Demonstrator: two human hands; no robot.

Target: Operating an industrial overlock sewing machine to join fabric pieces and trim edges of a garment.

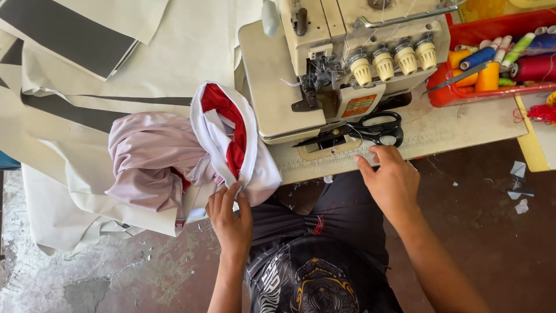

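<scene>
A crumpled white cloth garment with red lining (231, 136) lies bunched at the table's edge, left of the cream metal overlock sewing machine (341, 64); one garment, one pair of black-handled scissors (376, 128), four tension knobs; the left hand (230, 217) pinches its lower hem; the right hand (391, 177), fingers loosely spread and holding nothing, rests on the table edge just below the scissors, apart from the garment.

Left hand (230, 215) reaches up toward twelve o'clock, fingers together and curled at the tips, pinching. Right hand (390, 177) lies palm down, fingers spread slightly, pointing to eleven o'clock, its bare forearm trailing off toward five o'clock.
</scene>
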